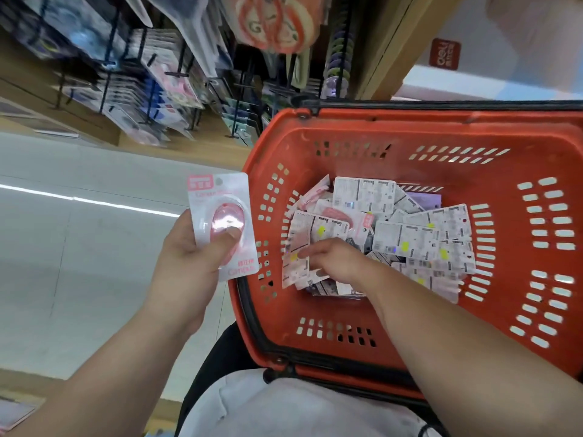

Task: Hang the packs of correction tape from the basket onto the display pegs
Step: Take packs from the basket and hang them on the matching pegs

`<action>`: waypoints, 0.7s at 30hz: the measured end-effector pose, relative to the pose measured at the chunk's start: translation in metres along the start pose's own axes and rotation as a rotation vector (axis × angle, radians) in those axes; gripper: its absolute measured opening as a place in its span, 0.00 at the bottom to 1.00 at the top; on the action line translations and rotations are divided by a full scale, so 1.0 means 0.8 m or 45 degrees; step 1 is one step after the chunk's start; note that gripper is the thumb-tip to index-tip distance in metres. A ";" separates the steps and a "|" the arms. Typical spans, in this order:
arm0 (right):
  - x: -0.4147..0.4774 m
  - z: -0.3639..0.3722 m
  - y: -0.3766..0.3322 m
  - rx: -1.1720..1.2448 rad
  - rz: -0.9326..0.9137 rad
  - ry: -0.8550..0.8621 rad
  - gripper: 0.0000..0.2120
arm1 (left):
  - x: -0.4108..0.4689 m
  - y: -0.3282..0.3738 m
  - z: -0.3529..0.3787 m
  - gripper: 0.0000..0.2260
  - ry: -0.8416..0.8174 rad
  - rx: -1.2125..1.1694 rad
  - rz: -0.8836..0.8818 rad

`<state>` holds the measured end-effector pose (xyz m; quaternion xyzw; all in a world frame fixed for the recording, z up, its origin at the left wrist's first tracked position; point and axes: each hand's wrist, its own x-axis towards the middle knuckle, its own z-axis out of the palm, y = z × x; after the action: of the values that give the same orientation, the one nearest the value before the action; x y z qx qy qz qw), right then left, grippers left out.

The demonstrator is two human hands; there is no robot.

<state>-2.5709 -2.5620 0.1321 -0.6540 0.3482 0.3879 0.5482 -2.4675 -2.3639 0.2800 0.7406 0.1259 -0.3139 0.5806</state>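
Observation:
My left hand (192, 257) holds a pink correction tape pack (220, 216) upright, just left of the basket, thumb pressed on its blister. An orange plastic basket (410, 134) sits in front of me, holding several packs (419, 238), most lying face down with white printed backs up. My right hand (334, 260) reaches down into the basket, and its fingers pinch a face-down pack (298, 247) at the left side of the pile. Display pegs (176, 74) with hanging stationery packs stand at the upper left.
Pale floor (79, 231) spreads to the left. A wooden shelf base (63, 99) runs below the pegs. A wooden post (388, 48) rises behind the basket, with a red sign (444, 53) beyond it. The basket's black handle (441, 104) lies along its far rim.

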 end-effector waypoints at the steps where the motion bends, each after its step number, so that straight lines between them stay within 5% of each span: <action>1: -0.001 -0.002 -0.002 -0.018 -0.038 -0.013 0.17 | 0.000 0.000 0.000 0.13 0.005 0.005 -0.002; 8: -0.014 -0.022 -0.016 -0.330 -0.381 0.303 0.12 | -0.008 0.010 0.009 0.12 0.001 0.015 0.014; 11: -0.041 -0.046 -0.028 -0.163 -0.497 0.415 0.03 | -0.014 0.016 0.015 0.12 0.000 0.019 0.050; 15: -0.109 -0.084 -0.049 0.209 -0.593 0.423 0.16 | -0.021 0.014 0.032 0.13 -0.049 0.018 0.044; 21: -0.134 -0.070 -0.071 0.473 -0.582 0.268 0.17 | -0.021 0.008 0.075 0.10 -0.210 -0.088 -0.054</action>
<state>-2.5624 -2.6051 0.2584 -0.6405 0.3118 0.1146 0.6923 -2.4960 -2.4188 0.2873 0.6889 0.1041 -0.3815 0.6075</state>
